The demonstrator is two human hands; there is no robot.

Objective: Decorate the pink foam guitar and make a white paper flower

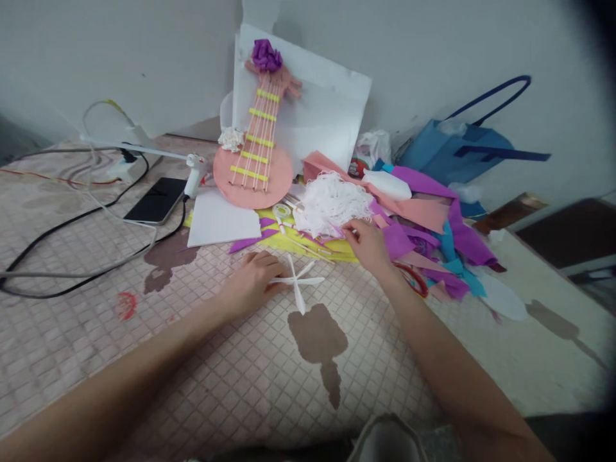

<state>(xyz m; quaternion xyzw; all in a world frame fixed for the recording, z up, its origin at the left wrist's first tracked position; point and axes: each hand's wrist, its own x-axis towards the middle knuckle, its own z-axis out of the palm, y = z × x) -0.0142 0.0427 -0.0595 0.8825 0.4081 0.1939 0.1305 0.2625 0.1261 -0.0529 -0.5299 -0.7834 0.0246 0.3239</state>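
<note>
My left hand (256, 282) rests low over the patterned tabletop, its fingers closed on one arm of a white flower-like piece (297, 282). Several slim white petals spread from that piece's centre. Further right, my right hand (366, 245) reaches to the edge of a pile of white shredded strands (334, 202). Its thumb and fingertips are pinched together there; a thin pale pink bit shows at the tips, too small to name. Behind the hands, a pink paper guitar (253, 176) with yellow frets and white strings leans on a white foam board (332, 109).
Purple, pink and blue scraps (423, 212) heap up on the right beside a blue bag (452, 151). At left lie a black phone (156, 200), a white glue gun (193, 176) and looping cables (62, 292). A white sheet (224, 218) sits below the guitar.
</note>
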